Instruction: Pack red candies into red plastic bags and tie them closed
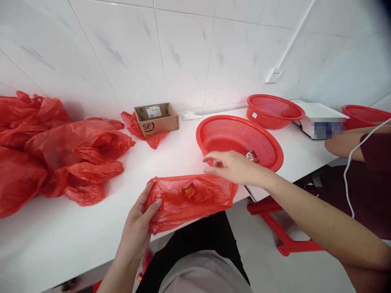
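Observation:
My left hand [140, 217] grips the left edge of a thin red plastic bag [171, 217], thumb on the near inner side and fingers on the outside. The bag's mouth gapes upward over the table's front edge. Inside it lies a small red packet with yellow lettering [188, 190]. My right hand [230, 166] hovers over the bag's far right rim, in front of a red perforated basket [203, 132]. Its fingers are bent and apart, with nothing visible between them. A small dark red and white packet [251, 156] lies in that basket, partly hidden by its position behind my wrist.
Red plastic bags [70, 142] are heaped on the left of the white table [122, 240]. A cardboard box [161, 124] stands near the wall. Another red basket [259, 118] and a scale [317, 112] are at the back right, near a seated person's arm [345, 144]. A red stool [293, 246] is below.

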Available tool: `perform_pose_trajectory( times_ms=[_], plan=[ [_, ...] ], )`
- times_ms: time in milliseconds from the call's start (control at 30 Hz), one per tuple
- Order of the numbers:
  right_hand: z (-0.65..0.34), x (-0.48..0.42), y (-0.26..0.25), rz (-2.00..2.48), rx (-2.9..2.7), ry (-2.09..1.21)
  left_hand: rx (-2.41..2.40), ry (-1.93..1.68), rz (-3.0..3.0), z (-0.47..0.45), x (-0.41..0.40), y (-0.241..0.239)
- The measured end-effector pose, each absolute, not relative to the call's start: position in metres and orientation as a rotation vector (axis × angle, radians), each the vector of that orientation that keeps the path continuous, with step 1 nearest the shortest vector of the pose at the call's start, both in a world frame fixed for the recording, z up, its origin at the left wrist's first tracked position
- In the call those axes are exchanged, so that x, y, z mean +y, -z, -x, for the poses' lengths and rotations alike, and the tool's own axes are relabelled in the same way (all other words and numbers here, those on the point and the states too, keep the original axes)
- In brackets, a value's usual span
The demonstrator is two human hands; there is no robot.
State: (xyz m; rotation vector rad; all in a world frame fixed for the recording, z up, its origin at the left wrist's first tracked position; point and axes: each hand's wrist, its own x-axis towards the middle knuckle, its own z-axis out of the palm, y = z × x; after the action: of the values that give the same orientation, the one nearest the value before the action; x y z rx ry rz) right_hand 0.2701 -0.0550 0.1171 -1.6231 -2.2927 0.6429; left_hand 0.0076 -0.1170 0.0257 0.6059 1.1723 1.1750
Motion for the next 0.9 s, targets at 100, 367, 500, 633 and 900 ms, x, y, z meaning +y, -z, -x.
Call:
perform_pose_trajectory(
  times_ms=[100,367,500,633,900],
  plan=[
    [-0.302,-0.032,-0.112,1.810,-2.209,-0.386,1.164,-1.168,-0.604,-0.006,-0.117,-0.024],
    [-0.397,0.016,-0.051,2.381,-2.507,-0.723,1.162,-1.177,-0.597,-0.006,-0.119,-0.023],
    [-0.399,0.020,-0.035,2.348,-2.528,-0.769,1.171,-1.193,-0.594,-0.007,-0.119,-0.023],
    [-0.401,0.022,-0.039,2.291,-2.454,-0.871,1.177,-1.199,-0.593,-0.007,-0.119,-0.023],
    [-0.401,0.012,-0.070,1.822,-1.928,-1.319,1.168,-1.196,-0.590,-0.007,-0.118,-0.023]
  ],
)
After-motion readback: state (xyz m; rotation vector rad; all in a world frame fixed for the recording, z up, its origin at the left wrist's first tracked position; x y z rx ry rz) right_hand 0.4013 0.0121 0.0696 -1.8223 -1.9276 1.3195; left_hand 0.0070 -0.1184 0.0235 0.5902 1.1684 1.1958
